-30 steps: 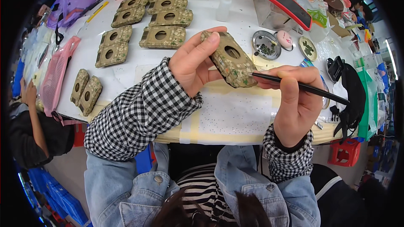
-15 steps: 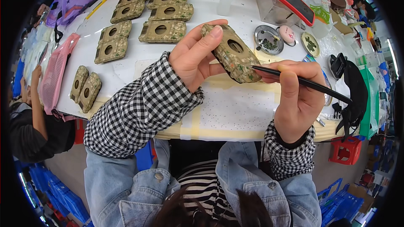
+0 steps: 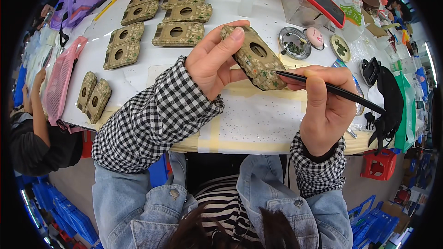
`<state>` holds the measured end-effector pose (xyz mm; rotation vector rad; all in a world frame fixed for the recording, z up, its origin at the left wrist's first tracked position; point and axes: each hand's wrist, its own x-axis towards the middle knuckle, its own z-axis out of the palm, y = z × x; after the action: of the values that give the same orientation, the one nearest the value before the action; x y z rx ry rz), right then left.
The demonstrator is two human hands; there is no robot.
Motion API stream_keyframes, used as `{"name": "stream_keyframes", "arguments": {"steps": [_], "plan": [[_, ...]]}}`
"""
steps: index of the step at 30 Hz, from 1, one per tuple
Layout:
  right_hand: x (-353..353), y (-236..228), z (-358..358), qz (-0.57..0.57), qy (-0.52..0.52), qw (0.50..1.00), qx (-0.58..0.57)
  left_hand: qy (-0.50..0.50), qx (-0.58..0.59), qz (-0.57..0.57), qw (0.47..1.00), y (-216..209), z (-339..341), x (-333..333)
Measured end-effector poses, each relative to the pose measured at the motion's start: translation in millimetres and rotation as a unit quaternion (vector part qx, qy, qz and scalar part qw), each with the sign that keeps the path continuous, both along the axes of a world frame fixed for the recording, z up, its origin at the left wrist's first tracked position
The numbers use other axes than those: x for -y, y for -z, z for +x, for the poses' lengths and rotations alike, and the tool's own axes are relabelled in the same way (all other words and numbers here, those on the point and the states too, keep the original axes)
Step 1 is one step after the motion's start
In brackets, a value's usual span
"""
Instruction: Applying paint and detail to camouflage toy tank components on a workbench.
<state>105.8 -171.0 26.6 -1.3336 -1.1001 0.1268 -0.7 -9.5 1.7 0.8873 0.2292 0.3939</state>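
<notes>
Head view: brush [image 3: 337, 91] tip hidden behind camouflage block [image 3: 253, 58]

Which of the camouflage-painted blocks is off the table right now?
The block gripped in the left hand, with the brush tip against it; the others lie on the table.

Bare paper-covered table [image 3: 258, 124] lies open beneath both hands; camouflage blocks [image 3: 177, 33] crowd the far-left side.

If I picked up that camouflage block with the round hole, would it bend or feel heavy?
Probably not bendy: the camouflage block keeps its boxy shape while the left hand pinches it at the ends. It seems fairly light, since a few fingers hold it above the table. Its flat sides make rolling unlikely; the brush might leave wet paint.
</notes>
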Motion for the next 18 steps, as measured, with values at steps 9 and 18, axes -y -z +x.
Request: {"name": "stream_keyframes", "arguments": {"steps": [9, 18], "plan": [[0.2, -0.1, -0.2, 0.003, -0.003, 1.000, -0.003, -0.001, 0.002, -0.002, 1.000, 0.9, 0.3, -0.4], [-0.7, 0.4, -0.5, 0.010, -0.014, 1.000, -0.018, -0.002, -0.004, 0.008, 1.000, -1.6, -0.9, 0.3]]}}
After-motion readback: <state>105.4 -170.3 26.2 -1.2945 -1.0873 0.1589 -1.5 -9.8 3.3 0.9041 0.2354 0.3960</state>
